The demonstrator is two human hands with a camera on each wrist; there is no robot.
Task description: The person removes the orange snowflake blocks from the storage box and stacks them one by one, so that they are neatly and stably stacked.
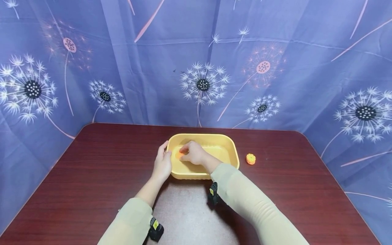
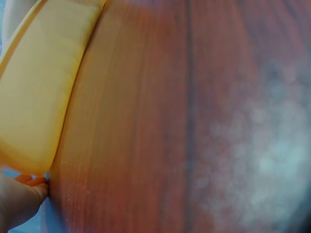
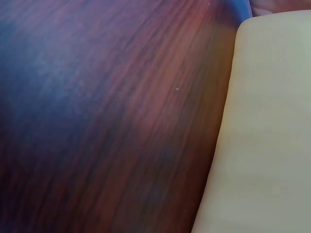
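Note:
A yellow plastic basin point(image 1: 203, 176) lies lengthwise across the table. My left hand point(image 1: 163, 163) grips its left end, thumb near the rim and fingers along the outside. In the left wrist view that hand point(image 2: 22, 199) shows at the basin's lower corner. Reaching over the front rim, my right hand point(image 1: 196, 153) is down inside the basin's left half. Its thumb and fingers pinch a small orange piece point(image 1: 179, 155), mostly hidden by the fingertips. The right wrist view shows only the basin's pale outer wall point(image 3: 272, 121) and part of a hand at the top corner.
To the right of the basin, a short piece of corn cob point(image 1: 250, 159) stands on the dark red wooden table point(image 1: 291, 190). A blue dandelion-print cloth point(image 1: 159, 75) hangs behind the table and along its sides. Black wrist cameras sit under both sleeves.

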